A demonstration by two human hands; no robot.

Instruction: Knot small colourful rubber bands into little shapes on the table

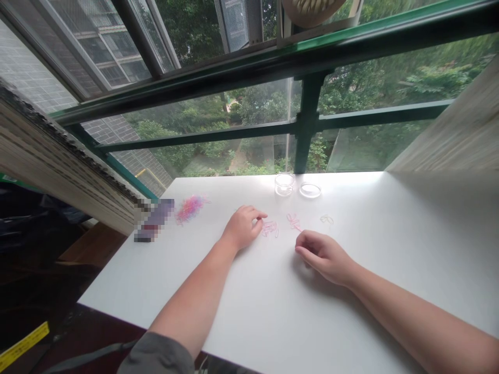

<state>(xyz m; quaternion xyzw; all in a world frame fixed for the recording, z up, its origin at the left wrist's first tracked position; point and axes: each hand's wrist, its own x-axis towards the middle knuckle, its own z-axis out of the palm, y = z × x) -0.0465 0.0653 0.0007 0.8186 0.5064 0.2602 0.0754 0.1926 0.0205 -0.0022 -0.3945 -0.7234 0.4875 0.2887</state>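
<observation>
My left hand (244, 227) rests on the white table with thumb and index finger apart, at the left edge of a small group of pink rubber bands (270, 229). My right hand (322, 253) is curled with its fingertips pressed together. Just beyond those fingertips lies a second little cluster of pink bands (292, 221), and one pink strand reaches up to the index finger. Whatever is inside the right hand's fingers is hidden. To the right, a couple of pale yellowish bands (326, 219) lie by themselves.
Farther left is a multicoloured pile of small bands (190, 208), beside a blurred-out dark object (156, 221). A clear round jar (284, 185) and a clear lid (310, 190) stand at the table's back edge. Behind them runs a window with a green railing (307, 124).
</observation>
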